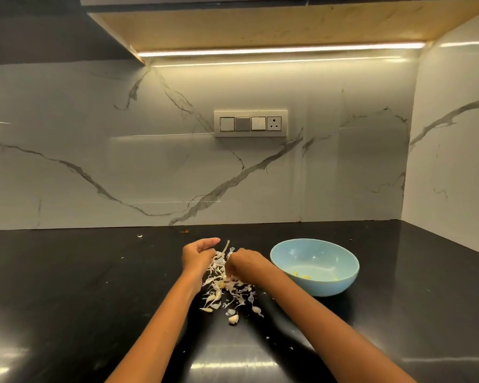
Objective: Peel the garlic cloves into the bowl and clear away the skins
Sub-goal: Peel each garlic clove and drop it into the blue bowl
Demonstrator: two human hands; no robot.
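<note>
A pile of white garlic skins [219,288] lies on the black counter [67,286], with a few unpeeled cloves such as one clove [233,319] at its near edge. My left hand [198,254] rests at the pile's left side with its fingers loosely curled toward the skins. My right hand [245,265] reaches down into the pile, fingertips bunched among the skins; whether it pinches something I cannot tell. A light blue bowl [315,286] stands just right of my right hand, with a few yellowish peeled cloves [304,276] inside.
The marble backsplash carries a switch and socket panel [250,123]. A side wall [454,161] closes the counter on the right. Small skin scraps dot the counter, one scrap [139,236] lying far back left. A lit cabinet hangs overhead.
</note>
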